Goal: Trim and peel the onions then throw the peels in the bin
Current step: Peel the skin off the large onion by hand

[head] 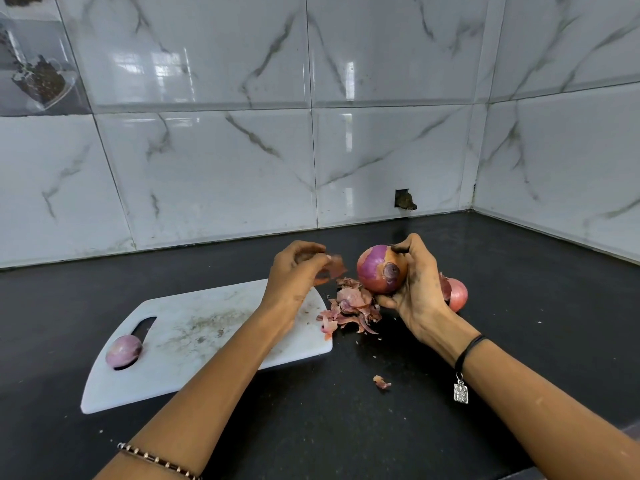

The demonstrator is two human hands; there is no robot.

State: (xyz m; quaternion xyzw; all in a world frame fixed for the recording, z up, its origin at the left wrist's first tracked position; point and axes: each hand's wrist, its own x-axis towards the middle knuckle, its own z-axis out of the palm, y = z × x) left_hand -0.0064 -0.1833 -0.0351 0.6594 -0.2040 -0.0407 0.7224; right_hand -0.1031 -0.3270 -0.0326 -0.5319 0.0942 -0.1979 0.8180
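**Three onions, one half-stripped beside the board**

Three onions were in view. The right hand (415, 292) gripped the half-peeled onion (379, 270) in the air just past the right end of the white cutting board (207, 341). Its fingers curled over the top and its thumb sat underneath. The trimmed end was turned toward the other hand, probably to keep the loose edge of skin within reach.

The left hand (298, 271) hovered above the board's far right corner, apart from the right hand. Its fingertips pinched a torn flake of skin (334, 270) just beside the onion.

Both hands were held over the heap of peels (349, 308) lying off the board's right edge, likely so each strip fell into one pile that would be easy to gather for the bin. No bin showed.

A peeled onion (123, 350) sat at the board's left end, on the handle slot, seemingly set aside as finished. Another onion (457, 294), apparently with its skin on, rested on the dark counter (346, 427) further right of the board, behind the right hand, probably waiting its turn. One stray peel (381, 382) lay on the counter off the board's near right corner.
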